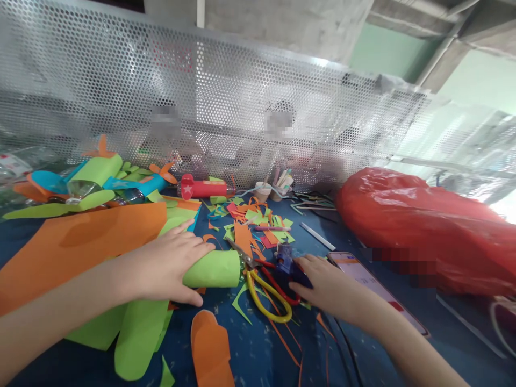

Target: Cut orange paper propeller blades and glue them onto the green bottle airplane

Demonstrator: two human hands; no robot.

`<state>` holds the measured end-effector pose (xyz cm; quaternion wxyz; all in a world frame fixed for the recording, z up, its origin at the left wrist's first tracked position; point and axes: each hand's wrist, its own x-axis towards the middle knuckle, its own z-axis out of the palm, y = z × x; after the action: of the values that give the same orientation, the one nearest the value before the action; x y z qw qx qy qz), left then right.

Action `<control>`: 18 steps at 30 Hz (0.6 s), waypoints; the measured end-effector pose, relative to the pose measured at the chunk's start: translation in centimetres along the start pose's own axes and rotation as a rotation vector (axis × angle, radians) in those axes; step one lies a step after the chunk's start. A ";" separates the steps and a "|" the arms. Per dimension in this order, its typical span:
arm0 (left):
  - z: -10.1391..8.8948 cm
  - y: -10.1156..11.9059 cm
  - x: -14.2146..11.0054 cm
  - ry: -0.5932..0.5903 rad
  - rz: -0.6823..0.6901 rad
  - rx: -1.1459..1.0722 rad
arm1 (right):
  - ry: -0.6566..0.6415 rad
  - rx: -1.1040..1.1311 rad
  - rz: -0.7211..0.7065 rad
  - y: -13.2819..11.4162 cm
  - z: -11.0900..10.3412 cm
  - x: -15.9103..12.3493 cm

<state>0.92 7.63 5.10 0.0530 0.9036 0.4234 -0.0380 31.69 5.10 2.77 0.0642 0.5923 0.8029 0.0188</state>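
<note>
My left hand (169, 263) lies over a small bottle wrapped in light green paper (217, 269), thumb below and fingers above it. The bottle's clear neck points right. My right hand (318, 277) is closed around a dark blue glue gun (284, 260), its nozzle end partly blurred. Between the hands lie scissors (268, 295) with yellow and red handles, their blades partly over the paper scraps. Beneath my left wrist is a large orange paper sheet (97, 231) with green paper pieces (141, 333). A cut orange paper shape (212, 344) lies in front of it.
Paper-covered bottle planes (149, 185) stand at the back left, near a red one (205, 188). Colored scraps (258, 215) spread across the middle. Cups with sticks (282, 185) stand behind. A phone (371, 285) and a big red plastic bag (415, 231) occupy the right. A perforated metal screen (234, 102) closes the back.
</note>
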 end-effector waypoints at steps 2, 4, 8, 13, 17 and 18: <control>0.2 0.2 0.0 -0.015 -0.021 0.002 | 0.002 -0.024 0.015 0.1 0.2 0.2; 0.3 0.2 0.1 -0.016 -0.036 0.007 | 0.002 -0.043 0.020 0.1 0.3 0.2; 0.7 -0.2 0.5 0.038 -0.070 0.012 | 0.032 -0.093 0.002 0.0 -0.3 -0.2; 1.5 -0.5 1.4 0.185 -0.066 -0.023 | 0.387 0.388 0.052 -1.4 -1.8 -1.1; 2.0 0.2 1.6 0.218 -0.038 -0.042 | 0.467 0.854 -0.030 -4.2 -1.8 -1.2; 2.0 0.3 1.6 0.222 -0.025 -0.047 | 0.416 0.955 -0.040 -4.9 -1.6 -1.3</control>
<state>2.13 8.35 2.97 0.0263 0.8954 0.4387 0.0715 27.16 2.52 3.94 -0.3740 0.5237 0.7289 -0.2335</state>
